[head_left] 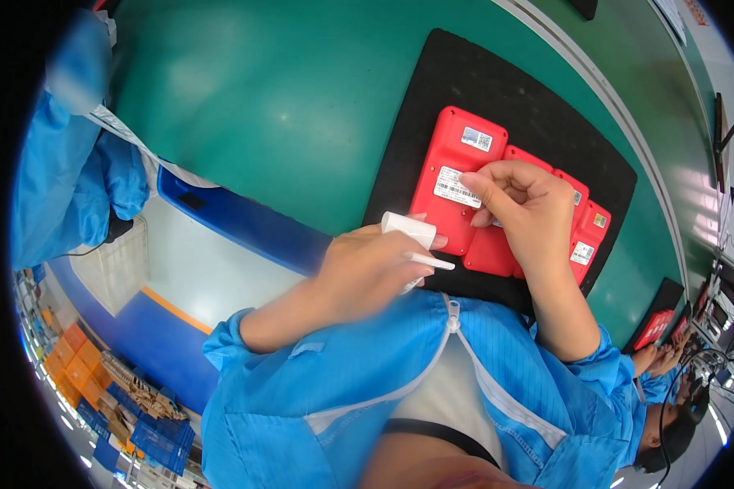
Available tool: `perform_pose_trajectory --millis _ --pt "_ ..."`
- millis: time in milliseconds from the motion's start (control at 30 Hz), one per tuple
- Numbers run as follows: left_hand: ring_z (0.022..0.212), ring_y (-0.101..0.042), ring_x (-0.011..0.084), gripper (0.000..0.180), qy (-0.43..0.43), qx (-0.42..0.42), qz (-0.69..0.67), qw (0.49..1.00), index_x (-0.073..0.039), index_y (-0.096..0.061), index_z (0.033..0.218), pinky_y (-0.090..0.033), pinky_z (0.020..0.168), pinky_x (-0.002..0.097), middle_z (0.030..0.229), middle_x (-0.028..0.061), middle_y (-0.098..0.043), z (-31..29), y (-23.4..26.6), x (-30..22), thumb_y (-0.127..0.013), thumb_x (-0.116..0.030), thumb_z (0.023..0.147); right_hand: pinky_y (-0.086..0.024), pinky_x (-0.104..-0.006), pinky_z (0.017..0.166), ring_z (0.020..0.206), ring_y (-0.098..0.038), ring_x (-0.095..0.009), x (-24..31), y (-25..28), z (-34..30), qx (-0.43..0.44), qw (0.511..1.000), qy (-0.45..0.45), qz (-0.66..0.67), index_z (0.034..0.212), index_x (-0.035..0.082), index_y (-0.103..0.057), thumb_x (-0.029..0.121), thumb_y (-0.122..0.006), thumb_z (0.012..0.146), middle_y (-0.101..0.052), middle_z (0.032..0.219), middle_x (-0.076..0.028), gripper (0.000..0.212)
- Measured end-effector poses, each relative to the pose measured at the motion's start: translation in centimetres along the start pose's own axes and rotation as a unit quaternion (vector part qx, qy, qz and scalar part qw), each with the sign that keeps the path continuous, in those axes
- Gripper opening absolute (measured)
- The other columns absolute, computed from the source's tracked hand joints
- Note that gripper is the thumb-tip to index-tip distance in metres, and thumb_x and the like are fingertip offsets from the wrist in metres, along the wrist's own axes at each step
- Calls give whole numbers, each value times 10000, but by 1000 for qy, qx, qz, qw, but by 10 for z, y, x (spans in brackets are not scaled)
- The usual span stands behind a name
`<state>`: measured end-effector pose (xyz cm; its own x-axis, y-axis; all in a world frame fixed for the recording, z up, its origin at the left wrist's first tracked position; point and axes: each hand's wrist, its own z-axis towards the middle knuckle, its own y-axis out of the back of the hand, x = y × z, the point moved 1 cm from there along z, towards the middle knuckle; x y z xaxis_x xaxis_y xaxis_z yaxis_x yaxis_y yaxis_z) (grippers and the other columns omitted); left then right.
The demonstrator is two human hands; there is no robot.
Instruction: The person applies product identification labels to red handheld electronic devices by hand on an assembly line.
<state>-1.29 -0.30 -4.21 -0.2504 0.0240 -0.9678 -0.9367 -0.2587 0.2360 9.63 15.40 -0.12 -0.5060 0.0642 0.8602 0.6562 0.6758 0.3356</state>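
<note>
Several red, flat device housings (441,138) lie side by side, overlapped in view by my right hand, on a black mat (497,81). The leftmost one bears a white barcode label (455,187) and a smaller square label (476,138). My right hand (526,204) is closed over this housing, thumb tip on the label's upper right corner and the other fingers curled. Whether that corner is lifted is hidden. Just left of the housings, my left hand (375,265) is wrapped round a white paper roll (409,231), with a flat white end (432,261) sticking out between the fingers.
Green bench surface (277,98) surrounds the mat, with a metal rail (579,65) along its far side. A blue-edged opening (245,236) is at left. Another person's blue sleeve (65,179) shows far left; co-workers' hands (661,354) are at lower right beside a red item (654,328).
</note>
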Motion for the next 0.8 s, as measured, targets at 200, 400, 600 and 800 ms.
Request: perform_pose_trajectory --millis 200,400,600,800 --pt "731 -630 248 122 11 20 -18 1000 -40 -600 861 -452 750 357 857 127 -653 0 3 -4 -630 -104 761 -431 -158 461 510 -575 -67 -2 -3 -1 -3 1000 13 -5 811 -40 -631 80 -671 779 -618 638 -56 130" --pt "683 -666 183 109 106 56 -107 987 22 -552 913 -437 908 394 855 169 -661 -4 9 -21 -535 -60 844 -473 -334 472 521 -612 -264 9 -3 2 -14 941 166 -293 724 -2 -573 157 -656 767 -603 598 -143 185" --pt "770 -625 193 122 83 125 -293 944 22 -557 911 -475 753 332 839 147 -627 -17 27 -30 -513 -76 855 -415 -261 540 602 -548 -130 22 -1 -18 68 967 151 -191 785 36 -562 169 -714 723 -565 660 -48 211" --pt "944 -564 290 154 -25 141 -132 981 -65 -574 771 -393 879 376 983 213 -588 -36 33 -21 -505 -161 870 -405 -246 693 803 -507 -127 6 -27 -42 165 943 279 72 808 -1 -607 18 -683 727 -545 879 -56 113"
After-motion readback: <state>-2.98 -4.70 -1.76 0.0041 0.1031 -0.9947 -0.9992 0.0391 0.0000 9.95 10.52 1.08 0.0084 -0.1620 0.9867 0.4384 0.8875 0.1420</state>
